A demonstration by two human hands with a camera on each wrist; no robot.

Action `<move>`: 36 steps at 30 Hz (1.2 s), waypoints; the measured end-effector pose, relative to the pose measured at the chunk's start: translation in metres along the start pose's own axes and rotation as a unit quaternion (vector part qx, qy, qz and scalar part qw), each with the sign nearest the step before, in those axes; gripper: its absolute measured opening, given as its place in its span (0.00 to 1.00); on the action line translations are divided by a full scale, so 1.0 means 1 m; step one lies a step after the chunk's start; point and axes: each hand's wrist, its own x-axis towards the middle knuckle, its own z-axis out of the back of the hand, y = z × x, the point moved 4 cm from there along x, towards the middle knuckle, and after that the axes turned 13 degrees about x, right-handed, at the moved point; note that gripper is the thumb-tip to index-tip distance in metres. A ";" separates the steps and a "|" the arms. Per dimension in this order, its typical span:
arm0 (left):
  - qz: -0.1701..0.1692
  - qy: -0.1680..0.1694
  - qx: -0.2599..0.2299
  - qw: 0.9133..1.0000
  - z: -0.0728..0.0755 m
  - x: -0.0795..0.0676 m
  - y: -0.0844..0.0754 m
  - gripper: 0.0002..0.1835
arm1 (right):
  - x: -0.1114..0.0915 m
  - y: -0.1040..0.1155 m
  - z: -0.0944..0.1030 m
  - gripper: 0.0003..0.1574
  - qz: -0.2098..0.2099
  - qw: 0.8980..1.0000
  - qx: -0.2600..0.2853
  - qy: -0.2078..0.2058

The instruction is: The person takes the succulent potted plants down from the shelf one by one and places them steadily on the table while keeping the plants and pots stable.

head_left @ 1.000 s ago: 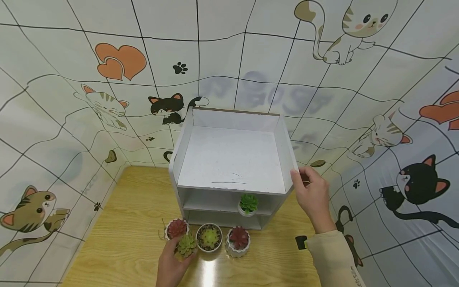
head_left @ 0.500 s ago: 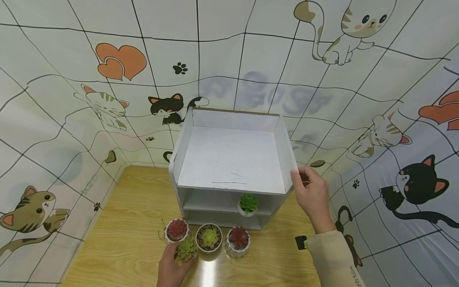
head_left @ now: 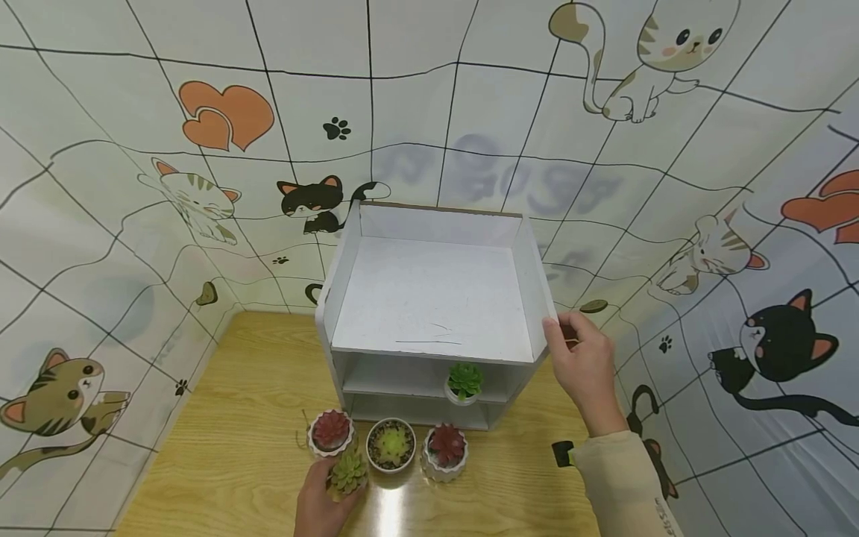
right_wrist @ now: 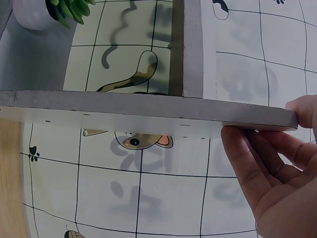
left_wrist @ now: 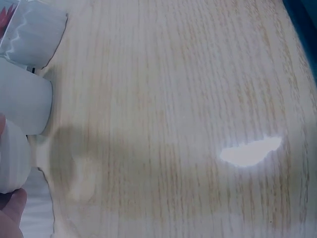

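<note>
My left hand (head_left: pixel 321 498) grips a pale green potted succulent (head_left: pixel 347 471), with fingertips on its white pot (left_wrist: pixel 14 157) in the left wrist view. Just beyond it stands a red succulent (head_left: pixel 331 430) in a white pot. To its right are a yellow-green succulent (head_left: pixel 391 445) in a round white pot and a dark red one (head_left: pixel 446 449) in a fluted pot. My right hand (head_left: pixel 582 365) pinches the right side panel (right_wrist: pixel 257 115) of a white shelf unit (head_left: pixel 436 298), thumb on one face and fingers on the other.
A bright green succulent (head_left: pixel 465 381) in a white pot sits on the unit's middle shelf, toward the right. The unit stands on a wooden table (head_left: pixel 241 418) against cat-print fabric walls (head_left: pixel 416 104). A small black object (head_left: pixel 562 453) lies by the right sleeve (head_left: pixel 624 477).
My left hand and the pale green succulent have shifted slightly nearer, uncovering more of the red succulent's pot. The right hand keeps its hold on the panel.
</note>
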 end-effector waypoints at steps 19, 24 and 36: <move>0.029 0.045 0.012 0.999 -0.012 0.001 0.006 0.33 | 0.000 -0.001 -0.001 0.11 0.007 1.000 0.006 -0.001; 0.040 0.064 0.014 0.997 -0.014 0.001 0.008 0.34 | 0.000 -0.001 -0.001 0.11 0.007 1.000 0.004 -0.001; 0.043 0.064 0.020 0.997 -0.020 0.001 0.012 0.33 | 0.000 -0.001 0.000 0.11 0.002 1.000 0.005 0.001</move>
